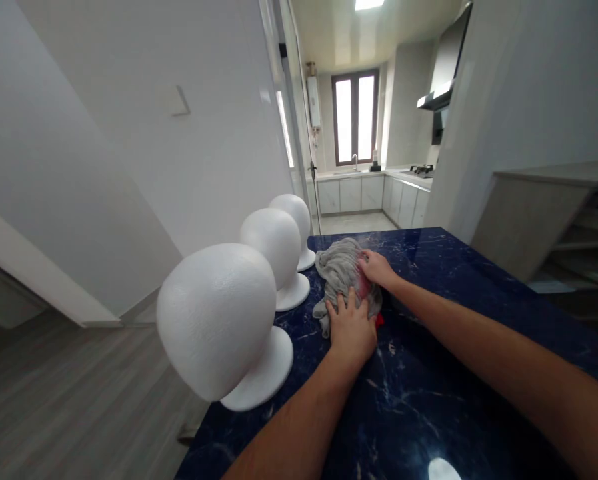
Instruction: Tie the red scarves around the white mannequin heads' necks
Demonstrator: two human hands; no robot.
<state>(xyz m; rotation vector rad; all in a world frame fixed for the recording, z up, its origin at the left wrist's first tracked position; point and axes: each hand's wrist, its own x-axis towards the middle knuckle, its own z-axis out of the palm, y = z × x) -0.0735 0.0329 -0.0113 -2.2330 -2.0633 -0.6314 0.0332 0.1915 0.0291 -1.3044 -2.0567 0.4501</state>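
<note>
A crumpled grey cloth [339, 270] lies on the dark blue marbled table [429, 373], with a bit of red fabric [379, 321] showing under its near edge. My left hand [351, 327] rests flat on the cloth's near side, fingers spread. My right hand [376, 268] presses on the cloth's right side, fingers laid over it. Neither hand is closed around the cloth.
Three white foam mannequin heads stand along the table's left edge: a near one [219, 320], a middle one [273, 250], a far one [293, 217]. Beyond the table a doorway opens onto a kitchen [369, 180]. A wooden shelf unit [553, 213] stands at right.
</note>
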